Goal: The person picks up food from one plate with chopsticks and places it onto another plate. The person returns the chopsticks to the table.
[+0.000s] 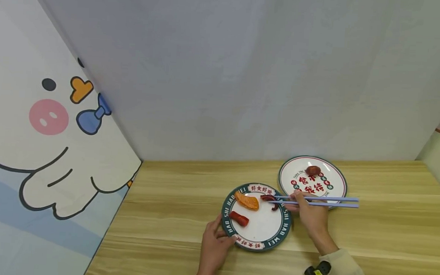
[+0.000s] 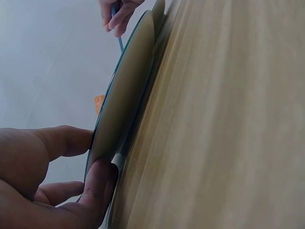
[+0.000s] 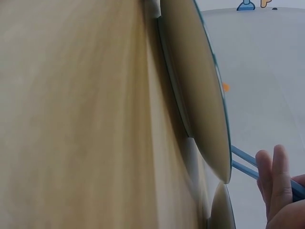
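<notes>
My right hand (image 1: 310,213) holds a pair of pale blue chopsticks (image 1: 336,204), also seen in the right wrist view as blue chopsticks (image 3: 245,156). Their tips overlap a dark red, curled food piece (image 1: 275,207) at the right side of a green-rimmed plate (image 1: 285,224). At that plate's lower left edge, my left hand (image 1: 214,246) grips the rim, with fingers (image 2: 76,140) on both sides of it in the left wrist view. An orange slice (image 1: 247,201), like salmon, and a red roll-shaped piece (image 1: 239,218) lie on the same plate.
A second white plate (image 1: 291,168) with red lettering stands behind and to the right, close beside the first, bearing a brown-red food piece (image 1: 313,171). Both are on a wood-grain table (image 1: 155,225). A grey wall (image 1: 245,80) rises along its back, and a cartoon-printed panel (image 1: 17,77) along the left.
</notes>
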A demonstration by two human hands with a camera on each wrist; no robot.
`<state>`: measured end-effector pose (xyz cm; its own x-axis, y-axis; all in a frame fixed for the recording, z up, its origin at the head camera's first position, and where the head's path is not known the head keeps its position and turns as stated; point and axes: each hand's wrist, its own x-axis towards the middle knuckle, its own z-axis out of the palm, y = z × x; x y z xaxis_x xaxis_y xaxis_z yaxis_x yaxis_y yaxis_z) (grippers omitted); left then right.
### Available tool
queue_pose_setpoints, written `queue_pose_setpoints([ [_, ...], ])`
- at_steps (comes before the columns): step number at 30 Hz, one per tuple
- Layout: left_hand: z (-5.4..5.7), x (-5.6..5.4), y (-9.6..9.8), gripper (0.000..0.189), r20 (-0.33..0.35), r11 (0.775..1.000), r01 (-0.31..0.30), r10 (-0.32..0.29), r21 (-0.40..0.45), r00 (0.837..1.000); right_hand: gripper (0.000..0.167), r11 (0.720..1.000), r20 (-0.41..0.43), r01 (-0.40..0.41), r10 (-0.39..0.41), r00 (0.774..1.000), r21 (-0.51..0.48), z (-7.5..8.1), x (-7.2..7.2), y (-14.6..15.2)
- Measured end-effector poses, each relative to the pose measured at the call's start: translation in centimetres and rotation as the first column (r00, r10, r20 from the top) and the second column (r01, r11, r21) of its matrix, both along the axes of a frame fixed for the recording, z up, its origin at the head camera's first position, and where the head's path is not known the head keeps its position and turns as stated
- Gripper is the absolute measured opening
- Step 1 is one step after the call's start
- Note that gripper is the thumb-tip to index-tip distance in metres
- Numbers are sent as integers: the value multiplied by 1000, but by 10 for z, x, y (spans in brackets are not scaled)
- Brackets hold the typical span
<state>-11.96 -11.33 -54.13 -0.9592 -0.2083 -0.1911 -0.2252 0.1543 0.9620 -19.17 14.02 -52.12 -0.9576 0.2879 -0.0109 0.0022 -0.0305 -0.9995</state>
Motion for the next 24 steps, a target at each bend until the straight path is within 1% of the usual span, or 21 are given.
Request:
queue_pose_setpoints([
  [6, -1, -2, 1, 82, -4, 1000, 0, 0, 2, 1000, 31, 1000, 21, 31, -30, 999, -5, 0, 0, 3],
  [10, -2, -2, 1, 82, -10, 1000, -2, 2, 10, 1000, 30, 998, 27, 40, -39, 999, -40, 0, -1, 5],
  [18, -3, -2, 0, 82, -1, 1000, 0, 0, 9, 1000, 28, 994, -10, 47, -48, 999, -102, -2, -1, 6],
  [24, -2, -1, 0, 81, 3, 1000, 0, 0, -4, 1000, 27, 993, -23, 48, -51, 998, -104, -4, -1, 8],
])
